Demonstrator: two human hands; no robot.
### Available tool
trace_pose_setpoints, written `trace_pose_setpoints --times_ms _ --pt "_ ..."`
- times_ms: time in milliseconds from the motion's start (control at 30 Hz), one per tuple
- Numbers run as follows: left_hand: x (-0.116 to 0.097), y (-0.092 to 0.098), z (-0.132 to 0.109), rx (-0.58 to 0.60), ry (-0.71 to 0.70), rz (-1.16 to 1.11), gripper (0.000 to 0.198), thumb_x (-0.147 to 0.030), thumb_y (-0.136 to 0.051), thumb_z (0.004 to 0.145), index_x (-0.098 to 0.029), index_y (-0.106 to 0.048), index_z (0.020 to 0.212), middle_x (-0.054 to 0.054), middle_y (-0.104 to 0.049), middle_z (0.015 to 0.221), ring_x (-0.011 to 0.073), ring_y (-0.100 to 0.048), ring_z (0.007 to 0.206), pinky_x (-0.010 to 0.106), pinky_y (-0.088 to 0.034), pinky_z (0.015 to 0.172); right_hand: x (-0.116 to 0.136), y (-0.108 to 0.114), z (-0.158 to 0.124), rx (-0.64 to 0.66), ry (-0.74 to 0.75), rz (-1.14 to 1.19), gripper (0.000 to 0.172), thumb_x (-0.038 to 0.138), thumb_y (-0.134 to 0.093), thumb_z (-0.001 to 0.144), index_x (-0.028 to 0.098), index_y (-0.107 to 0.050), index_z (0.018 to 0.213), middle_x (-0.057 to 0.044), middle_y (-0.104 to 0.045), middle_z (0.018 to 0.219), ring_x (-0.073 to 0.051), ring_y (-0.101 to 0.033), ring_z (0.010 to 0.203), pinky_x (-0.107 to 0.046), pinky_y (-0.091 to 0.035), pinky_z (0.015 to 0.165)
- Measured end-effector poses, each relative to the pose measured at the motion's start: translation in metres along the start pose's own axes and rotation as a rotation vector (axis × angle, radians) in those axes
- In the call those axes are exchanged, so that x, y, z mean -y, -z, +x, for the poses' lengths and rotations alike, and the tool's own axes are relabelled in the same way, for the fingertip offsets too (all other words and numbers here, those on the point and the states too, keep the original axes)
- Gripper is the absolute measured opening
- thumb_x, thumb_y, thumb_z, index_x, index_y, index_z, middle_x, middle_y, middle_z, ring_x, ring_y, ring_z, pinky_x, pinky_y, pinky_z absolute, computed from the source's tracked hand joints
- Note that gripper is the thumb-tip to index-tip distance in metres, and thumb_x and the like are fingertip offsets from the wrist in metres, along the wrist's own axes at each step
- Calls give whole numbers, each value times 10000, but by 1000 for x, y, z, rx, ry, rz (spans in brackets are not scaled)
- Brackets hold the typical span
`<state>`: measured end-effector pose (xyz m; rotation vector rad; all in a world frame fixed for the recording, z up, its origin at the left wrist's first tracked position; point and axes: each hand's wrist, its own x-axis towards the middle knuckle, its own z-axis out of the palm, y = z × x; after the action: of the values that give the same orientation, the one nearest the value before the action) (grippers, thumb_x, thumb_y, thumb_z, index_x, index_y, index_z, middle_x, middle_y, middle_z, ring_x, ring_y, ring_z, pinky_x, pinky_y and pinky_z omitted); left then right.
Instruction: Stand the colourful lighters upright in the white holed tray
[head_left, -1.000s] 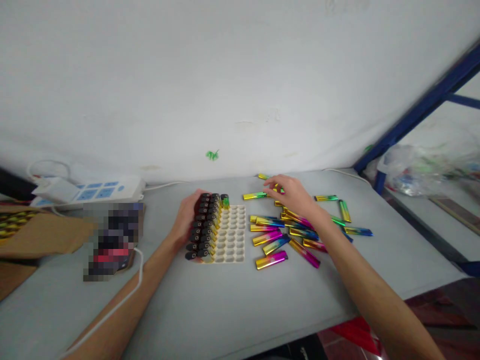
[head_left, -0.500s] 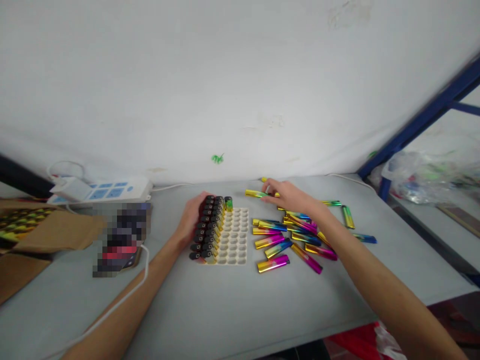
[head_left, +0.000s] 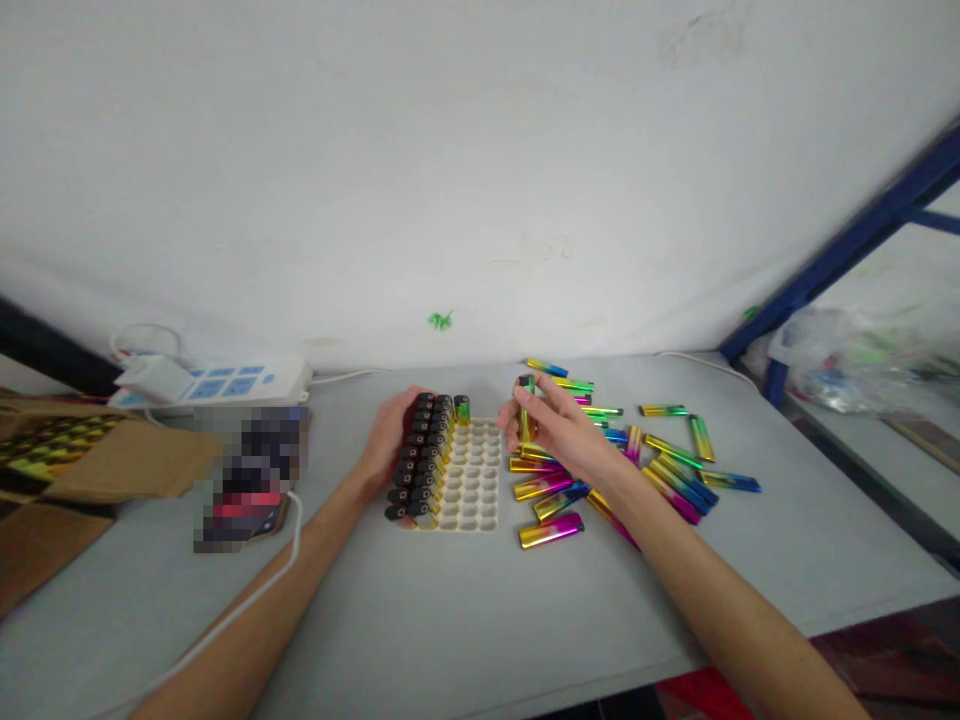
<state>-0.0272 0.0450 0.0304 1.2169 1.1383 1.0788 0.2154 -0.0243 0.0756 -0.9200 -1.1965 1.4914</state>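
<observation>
In my right hand [head_left: 559, 425] a yellow-green lighter [head_left: 527, 415] stands nearly upright, black end up, pinched between thumb and fingers. It is just right of a white tray [head_left: 486, 522] with rows of holes. Two columns of upright lighters [head_left: 426, 455] with black tops fill the tray's left side, and a green one [head_left: 462, 408] stands at the back of the following column. My left hand [head_left: 391, 435] is curled around the tray's left side, against the outer lighters; its fingertips are hidden. Loose shiny lighters [head_left: 551, 530] in mixed colours lie right of the tray, partly under my right forearm.
At the left are an open cardboard box [head_left: 127, 458], a white power strip [head_left: 247, 382] and a pixelated phone-like object [head_left: 255, 480] with a white cable [head_left: 294, 550]. A wall [head_left: 480, 200] closes the back. A blue metal frame [head_left: 847, 225] and plastic bags [head_left: 832, 360] are at the right.
My right hand has picked up a lighter from the back of the pile, brought it left and nearer the tray, and turned it upright. My left hand stays at the tray.
</observation>
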Motion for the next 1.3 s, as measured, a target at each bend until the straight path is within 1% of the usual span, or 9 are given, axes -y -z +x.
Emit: trace_pose_setpoints --times_ms 100,167,333,500,633,867,1033,1200,1300 --pt "1 1 0 -10 4 -6 442 -655 -648 865 -224 -745 838 93 -767 878 284 -681 862 395 -531 854 -4 -12 -1 -19 -15 -56 489 725 -697 903 296 -485 1002 110 -430 652 -100 -338 475 -234 -304 466" --pt "1 1 0 -4 8 -2 466 -674 -659 863 -216 -736 835 104 -768 876 288 -673 855 395 -523 859 -9 -19 -2 -92 -9 -140 512 763 -665 905 276 -513 943 112 -353 618 -97 -263 473 -236 -209 440" --pt "-2 0 -1 -7 -27 26 470 -667 -674 855 -203 -735 815 93 -775 874 288 -674 867 374 -507 867 -24 -29 -7 -258 38 -452 570 680 -575 970 241 -421 641 53 -395 576 -116 -358 550 -273 -264 505" --pt "-1 0 -1 -3 8 0 493 -671 -669 841 -184 -744 852 85 -777 865 283 -690 875 365 -520 819 -31 -33 -8 -272 39 -531 414 456 -528 955 247 -409 617 49 -389 570 -129 -361 563 -282 -255 531" --pt "0 1 0 -1 2 11 495 -656 -650 859 -171 -749 874 75 -779 881 267 -693 883 361 -526 838 -32 -33 -8 -270 31 -541 402 430 -515 959 251 -394 619 49 -396 572 -132 -372 562 -281 -265 533" --pt "3 2 0 12 -14 0 457 -643 -671 870 -194 -737 825 84 -780 866 288 -690 905 359 -518 861 -32 -25 -15 -177 32 -484 394 644 -557 1036 254 -571 985 56 -589 697 -151 -523 619 -267 -404 575" --pt "4 0 0 17 -34 -8 450 -632 -638 887 -193 -705 813 63 -759 832 278 -690 932 355 -529 856 -30 -20 -13 -182 238 -595 381 609 -579 1043 238 -652 994 -74 -711 1034 -226 -667 947 -324 -546 766" --pt "4 -1 0 11 -65 -24 465 -636 -637 883 -186 -724 802 44 -760 814 262 -698 897 348 -536 871 -21 -23 -8 -131 259 -835 372 560 -563 1066 230 -708 974 -20 -706 764 -198 -640 678 -324 -507 671" --pt "3 -2 -1 14 -77 -42 449 -621 -659 885 -186 -725 797 35 -757 808 251 -687 867 344 -532 871 -21 -24 -1 -101 262 -854 331 522 -547 1083 237 -692 995 -22 -777 787 -207 -716 646 -326 -525 667"
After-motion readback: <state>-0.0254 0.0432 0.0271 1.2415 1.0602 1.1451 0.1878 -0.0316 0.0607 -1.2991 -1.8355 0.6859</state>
